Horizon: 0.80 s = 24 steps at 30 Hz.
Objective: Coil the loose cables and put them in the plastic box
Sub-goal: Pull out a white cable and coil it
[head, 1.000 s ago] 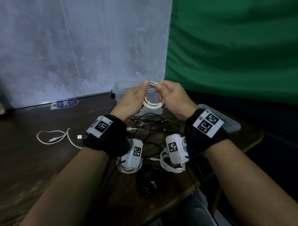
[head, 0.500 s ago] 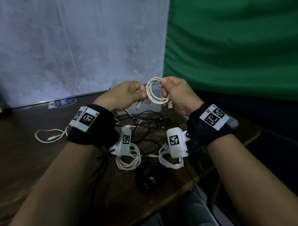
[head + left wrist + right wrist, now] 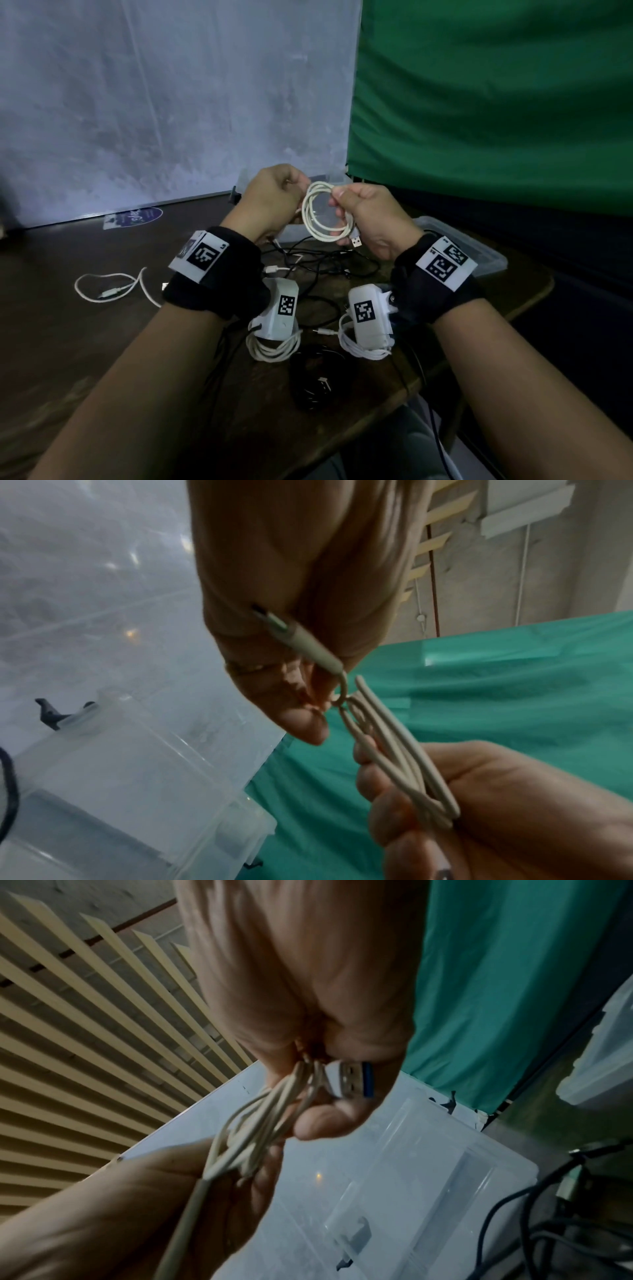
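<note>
Plastic box (image 3: pixel 294 233) sits open just behind my hands on the table (image 3: pixel 85 329). White cable (image 3: pixel 323 219) is coiled in the air above it: right hand (image 3: pixel 373 219) clamps the loops, left hand (image 3: pixel 270 202) pinches the small plug end (image 3: pixel 301 639). Risk: a loose pinch lets the springy loops pop open, and the USB plug (image 3: pixel 356 240) could snag the black cables (image 3: pixel 325 263) below.

Between the hands, a cream-white cable (image 3: pixel 322 214) with a blue-tongued silver plug (image 3: pixel 352 1080); below them black cables (image 3: pixel 329 263); behind, a green cloth (image 3: pixel 496 102)
</note>
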Available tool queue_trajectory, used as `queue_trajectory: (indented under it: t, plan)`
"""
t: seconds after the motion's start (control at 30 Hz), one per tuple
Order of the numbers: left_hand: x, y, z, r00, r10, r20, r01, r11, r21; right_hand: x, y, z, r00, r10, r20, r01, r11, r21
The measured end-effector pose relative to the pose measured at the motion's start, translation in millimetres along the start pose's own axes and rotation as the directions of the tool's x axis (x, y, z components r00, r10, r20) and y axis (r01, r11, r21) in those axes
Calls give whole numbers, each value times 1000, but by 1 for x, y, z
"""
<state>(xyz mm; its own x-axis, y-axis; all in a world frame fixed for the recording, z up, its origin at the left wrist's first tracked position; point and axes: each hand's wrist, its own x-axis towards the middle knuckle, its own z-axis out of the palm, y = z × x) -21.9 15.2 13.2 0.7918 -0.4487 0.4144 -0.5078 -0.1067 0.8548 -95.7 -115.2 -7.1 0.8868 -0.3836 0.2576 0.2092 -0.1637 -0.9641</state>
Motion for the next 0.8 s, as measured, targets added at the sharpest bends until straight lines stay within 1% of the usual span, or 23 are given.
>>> queue_trajectory:
  t: [0.1, 0.17, 0.27, 0.33, 0.37, 0.4, 0.43, 0.47, 0.5, 0.53, 0.6, 0.67, 0.73, 0.8]
  plan:
    - [-4, 1, 0, 992, -61, 113, 79, 982, -169, 2, -4, -6, 999, -12, -51, 10, 999, -31]
    - [-5, 2, -3, 981, -92, 169, 127, 969, -213, 4, -4, -10, 997, -30, -73, 27, 999, -44]
    - [-7, 1, -10, 964, -99, 246, 156, 962, -224, 4, -2, -11, 996, -39, -81, 35, 998, -50]
    - [-8, 0, -13, 948, -104, 300, 169, 965, -199, 2, -1, -12, 996, -42, -76, 37, 997, -62]
    - [-8, 0, -14, 944, -101, 314, 151, 979, -139, 2, -1, -12, 997, -46, -68, 41, 996, -76]
    - [-7, -1, -16, 945, -95, 314, 107, 994, -22, 1, -1, -12, 997, -50, -54, 45, 995, -90]
    - [-6, -1, -17, 950, -81, 302, 44, 991, 128, -1, -1, -12, 998, -50, -34, 47, 994, -102]
    - [-5, -2, -18, 958, -61, 282, -15, 965, 262, -2, -1, -12, 999, -48, -10, 47, 993, -110]
    - [-4, -3, -18, 967, -47, 250, -46, 936, 350, -3, -2, -11, 999, -44, 17, 46, 993, -113]
    - [-2, -3, -18, 977, -40, 210, -46, 919, 390, -4, -3, -10, 998, -40, 41, 45, 993, -111]
    - [-3, -4, -15, 992, -12, 122, -38, 915, 401, -6, -4, -7, 997, -32, 77, 39, 995, -90]
    - [-4, -3, -11, 999, 17, 28, -26, 942, 334, -6, -4, -4, 995, -24, 97, 30, 998, -59]
    - [-4, -2, -6, 1000, -3, -25, 6, 990, 138, -7, -5, -2, 996, -12, 93, 17, 998, -59]
    - [-4, 0, -4, 998, -57, -40, 54, 995, -88, -8, -5, -2, 998, -1, 58, 6, 996, -92]
